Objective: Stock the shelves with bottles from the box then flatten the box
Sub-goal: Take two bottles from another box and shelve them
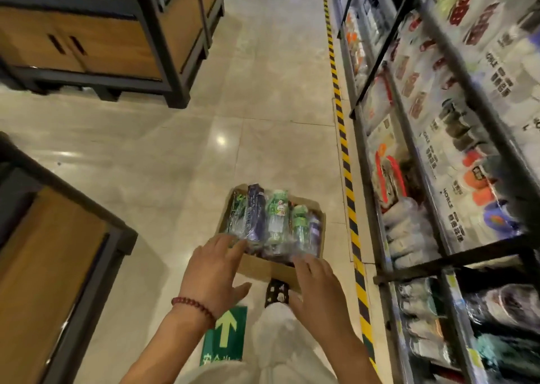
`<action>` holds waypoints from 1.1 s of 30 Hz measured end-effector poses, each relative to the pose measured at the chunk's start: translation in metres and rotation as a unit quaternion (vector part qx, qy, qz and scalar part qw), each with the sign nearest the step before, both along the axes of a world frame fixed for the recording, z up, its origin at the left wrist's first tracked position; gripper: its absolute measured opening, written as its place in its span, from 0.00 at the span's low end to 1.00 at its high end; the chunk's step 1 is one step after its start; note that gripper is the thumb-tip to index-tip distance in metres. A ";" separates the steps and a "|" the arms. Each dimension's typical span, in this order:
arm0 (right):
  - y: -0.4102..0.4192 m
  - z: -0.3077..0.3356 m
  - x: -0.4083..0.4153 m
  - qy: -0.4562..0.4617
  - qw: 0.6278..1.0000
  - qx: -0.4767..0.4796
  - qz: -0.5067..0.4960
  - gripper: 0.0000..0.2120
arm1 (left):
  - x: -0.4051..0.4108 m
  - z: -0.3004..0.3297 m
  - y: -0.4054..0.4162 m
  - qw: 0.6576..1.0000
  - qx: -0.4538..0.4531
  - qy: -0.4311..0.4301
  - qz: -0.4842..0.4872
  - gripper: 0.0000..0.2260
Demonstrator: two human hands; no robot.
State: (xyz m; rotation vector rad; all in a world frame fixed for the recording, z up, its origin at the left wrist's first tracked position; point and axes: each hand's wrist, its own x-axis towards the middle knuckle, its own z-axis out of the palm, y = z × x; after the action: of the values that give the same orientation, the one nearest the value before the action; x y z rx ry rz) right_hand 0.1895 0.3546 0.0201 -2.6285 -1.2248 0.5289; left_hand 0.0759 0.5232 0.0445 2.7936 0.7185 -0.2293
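Both open hands (214, 269) over cardboard box (263, 268), plastic-wrapped bottles (274, 220) inside

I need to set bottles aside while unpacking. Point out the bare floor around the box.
Left of the box, bare floor runs to the wooden cabinet. Beyond the box, the aisle stays bare. To its right, only a narrow strip before the striped tape and the packed shelves. The box is full of bottles.

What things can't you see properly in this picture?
- Bottle labels, head view: too blurred to read.
- Box bottom and lower bottles: hidden by the top layer and both hands, left hand, right hand.
- Shelf goods on the right: smeared by motion, packets unclear.
- Foot: partly under the box.
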 end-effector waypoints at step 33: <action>0.216 -0.417 0.242 0.318 0.899 -0.035 -0.300 0.38 | 0.242 -0.462 0.176 0.863 -0.317 0.066 0.389 0.38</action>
State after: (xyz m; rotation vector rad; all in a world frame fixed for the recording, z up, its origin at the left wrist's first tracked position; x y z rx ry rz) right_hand 0.4312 0.5701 -0.3969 -2.3753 -0.1877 1.1719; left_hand 0.3175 0.6989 -0.4180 1.7160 1.4204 -0.4036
